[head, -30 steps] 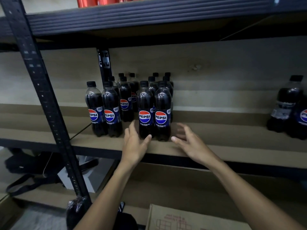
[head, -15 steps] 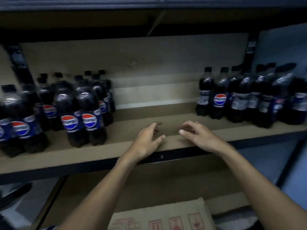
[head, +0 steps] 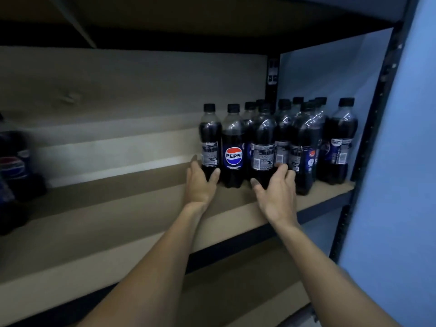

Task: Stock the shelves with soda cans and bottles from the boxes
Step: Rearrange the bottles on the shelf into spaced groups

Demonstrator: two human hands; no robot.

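Change: both hands, over bare shelf (head: 118, 208) board 0.5 s ago, are now at the bottle group (head: 306, 142) toward 3 o'clock.
Left hand (head: 200, 185): wraps the base of the end bottle (head: 209, 138).
Right hand (head: 276, 194): wraps the base of a front bottle (head: 263, 138).
Judgement: likely regrouping shelved stock, not adding.
Writing: 1 logo bottle (head: 233, 147) reads "PEPSI"; neighbours show barcodes, fine print illegible.
Blurred bottles (head: 14, 166) stand at 9 o'clock.

Left hand (head: 200, 185) cups the leftmost bottle (head: 209, 138), right hand (head: 277, 192) apparently grips a front bottle (head: 263, 147).
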